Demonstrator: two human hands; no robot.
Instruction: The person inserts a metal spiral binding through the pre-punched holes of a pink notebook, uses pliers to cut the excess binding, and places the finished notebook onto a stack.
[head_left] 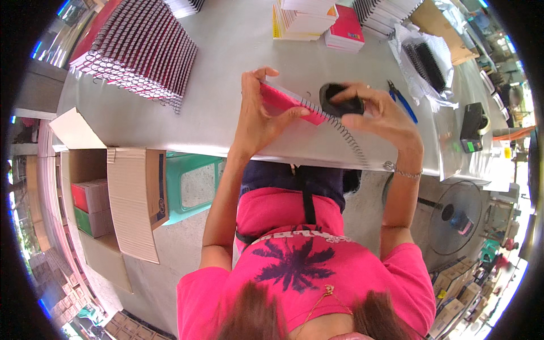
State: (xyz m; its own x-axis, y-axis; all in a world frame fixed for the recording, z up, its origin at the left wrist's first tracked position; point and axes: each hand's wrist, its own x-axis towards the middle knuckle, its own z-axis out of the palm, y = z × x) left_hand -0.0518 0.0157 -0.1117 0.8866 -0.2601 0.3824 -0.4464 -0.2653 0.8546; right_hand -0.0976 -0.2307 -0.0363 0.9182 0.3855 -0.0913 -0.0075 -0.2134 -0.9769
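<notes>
My left hand [258, 113] is closed round a thin notebook with a pink-red cover [283, 102], holding it tilted above the table's near edge. A dark wire coil [347, 136] runs along the notebook's right-hand edge, and its loose tail curves down past the corner. Beside that edge, my right hand [379, 110] grips a black, hollow, cup-shaped piece [331, 92], with fingers at its opening and the thumb below. Motion softens these fingers a little. The notebook's far side is hidden.
A tall stack of coil-bound red notebooks [139, 51] stands at left. Unbound pads [303, 22] and a red-covered stack [345, 28] lie at the back. Blue-handled pliers [403, 103], black coils in plastic [425, 65] and a tape dispenser [471, 127] are at right. Below left sits an open carton [133, 198].
</notes>
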